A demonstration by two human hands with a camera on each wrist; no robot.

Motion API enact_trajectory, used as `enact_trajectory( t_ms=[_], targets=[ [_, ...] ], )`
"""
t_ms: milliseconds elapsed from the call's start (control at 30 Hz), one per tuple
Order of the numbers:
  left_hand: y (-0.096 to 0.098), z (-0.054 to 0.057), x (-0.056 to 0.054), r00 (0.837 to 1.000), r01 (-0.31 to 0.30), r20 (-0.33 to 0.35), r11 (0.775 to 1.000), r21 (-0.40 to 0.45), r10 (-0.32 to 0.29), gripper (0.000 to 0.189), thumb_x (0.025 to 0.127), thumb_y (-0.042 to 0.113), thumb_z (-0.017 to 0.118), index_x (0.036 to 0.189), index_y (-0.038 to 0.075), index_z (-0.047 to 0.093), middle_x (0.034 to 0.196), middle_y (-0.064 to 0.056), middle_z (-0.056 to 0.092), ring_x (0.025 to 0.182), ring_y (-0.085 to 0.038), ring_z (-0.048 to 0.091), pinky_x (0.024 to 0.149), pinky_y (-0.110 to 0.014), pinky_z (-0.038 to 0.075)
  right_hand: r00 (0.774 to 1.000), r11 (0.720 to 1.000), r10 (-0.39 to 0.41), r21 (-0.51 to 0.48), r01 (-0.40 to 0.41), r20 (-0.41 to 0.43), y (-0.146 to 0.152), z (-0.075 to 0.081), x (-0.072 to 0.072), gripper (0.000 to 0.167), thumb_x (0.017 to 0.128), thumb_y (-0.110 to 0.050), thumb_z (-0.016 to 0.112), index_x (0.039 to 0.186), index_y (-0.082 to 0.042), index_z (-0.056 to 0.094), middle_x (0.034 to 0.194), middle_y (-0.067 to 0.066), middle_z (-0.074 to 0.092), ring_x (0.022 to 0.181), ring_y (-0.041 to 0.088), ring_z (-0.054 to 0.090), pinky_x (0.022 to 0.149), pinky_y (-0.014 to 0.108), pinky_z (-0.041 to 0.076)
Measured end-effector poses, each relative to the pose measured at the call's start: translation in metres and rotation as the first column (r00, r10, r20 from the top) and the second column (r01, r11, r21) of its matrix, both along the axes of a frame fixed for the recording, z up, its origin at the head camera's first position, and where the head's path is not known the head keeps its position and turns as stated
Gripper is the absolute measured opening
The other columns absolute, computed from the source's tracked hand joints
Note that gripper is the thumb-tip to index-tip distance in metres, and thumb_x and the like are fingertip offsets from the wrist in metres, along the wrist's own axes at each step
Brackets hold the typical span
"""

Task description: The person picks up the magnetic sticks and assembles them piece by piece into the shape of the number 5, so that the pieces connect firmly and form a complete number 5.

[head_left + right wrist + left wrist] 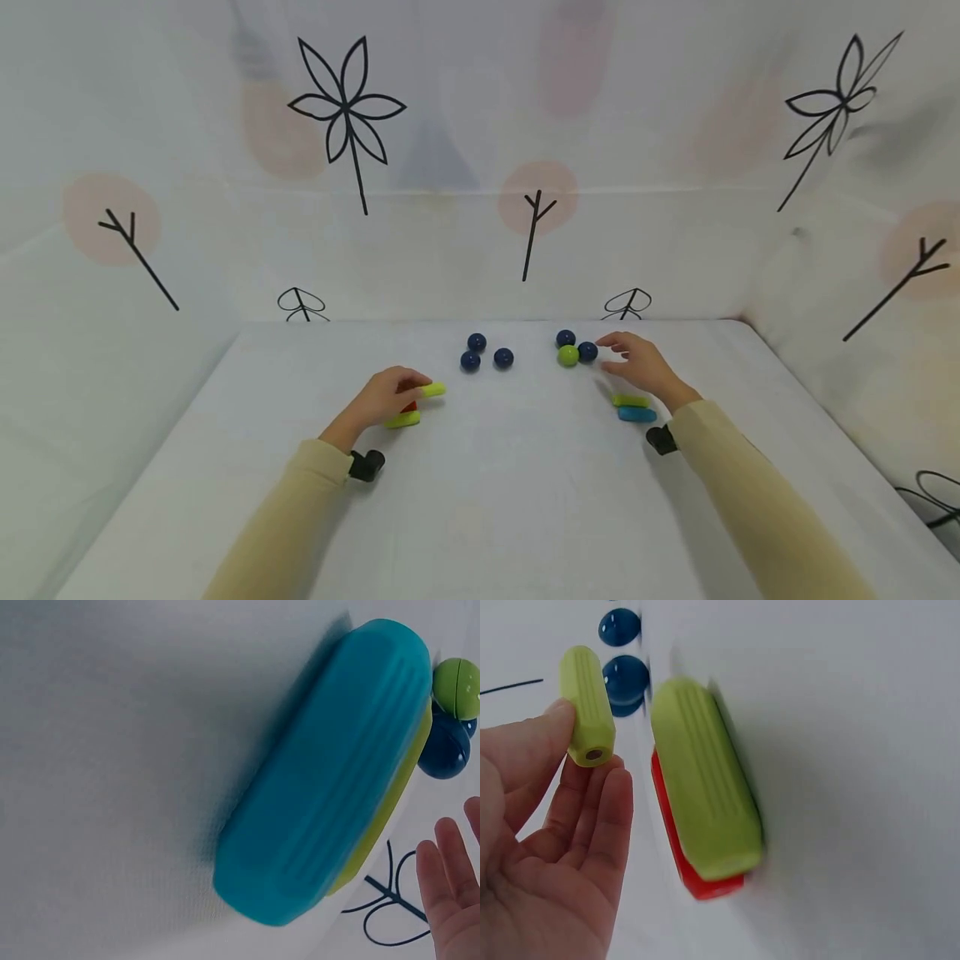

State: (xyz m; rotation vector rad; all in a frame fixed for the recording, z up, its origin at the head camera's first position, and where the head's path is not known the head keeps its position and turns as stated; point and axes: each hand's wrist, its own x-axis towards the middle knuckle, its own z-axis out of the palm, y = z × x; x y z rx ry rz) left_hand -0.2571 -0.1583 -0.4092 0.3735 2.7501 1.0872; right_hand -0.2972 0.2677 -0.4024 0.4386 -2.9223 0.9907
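My left hand (390, 396) pinches a yellow-green ribbed stick (586, 697) between thumb and fingers; a round dark inset shows in its end. Just below the hand lie a second yellow-green stick (705, 780) and a red stick (673, 825), side by side on the white table. My right hand (640, 365) has its fingers extended beside a dark blue ball (588, 352) and holds nothing. That ball sits against a green ball (568, 356) and another dark blue ball (566, 338). Nearer than the right hand lie a blue stick (330, 780) and a yellow-green stick (630, 401), side by side.
Several dark blue balls stand at the back middle: one ball (477, 342) behind, one ball (470, 361) in front, and one ball (503, 358) to their right. A patterned white cloth (450, 250) rises behind the table (480, 500). Each wrist wears a black camera.
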Motion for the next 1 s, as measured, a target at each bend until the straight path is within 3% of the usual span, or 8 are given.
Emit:
enact_trajectory(
  t_ms=[200,633,1000],
  targets=[
    [0.014,-0.002,0.002,0.998,0.049,-0.045,0.999,0.021,-0.048,0.02,0.098,0.009,0.064,0.116,0.005,0.071,0.113,-0.009,0.066,0.104,-0.024,0.06,0.096,-0.042,0.049,1.0,1.0,-0.009,-0.023,0.009,0.025,-0.002,0.0,-0.005,0.038,0.093,-0.001,0.065,0.129,0.008,0.055,0.133,0.031,0.053,0.122,0.049,0.049,0.103,0.059,0.041],
    [0.044,-0.007,0.009,0.995,0.092,-0.034,0.993,0.075,-0.09,0.018,0.096,0.006,0.065,0.112,0.007,0.072,0.107,-0.004,0.066,0.096,-0.018,0.06,0.09,-0.036,0.052,0.997,0.999,-0.032,-0.03,0.034,0.067,-0.008,-0.002,-0.013,0.04,0.093,-0.001,0.064,0.131,0.007,0.054,0.135,0.031,0.051,0.122,0.049,0.048,0.103,0.059,0.041],
    [0.066,-0.012,0.014,0.976,0.216,-0.04,0.974,0.069,-0.213,0.02,0.096,0.003,0.064,0.114,0.004,0.071,0.108,-0.006,0.067,0.098,-0.021,0.06,0.092,-0.036,0.051,0.996,0.999,-0.026,-0.034,0.03,0.089,-0.008,-0.009,-0.021,0.04,0.093,-0.001,0.064,0.13,0.008,0.054,0.133,0.03,0.053,0.122,0.049,0.049,0.103,0.058,0.042]
  ],
)
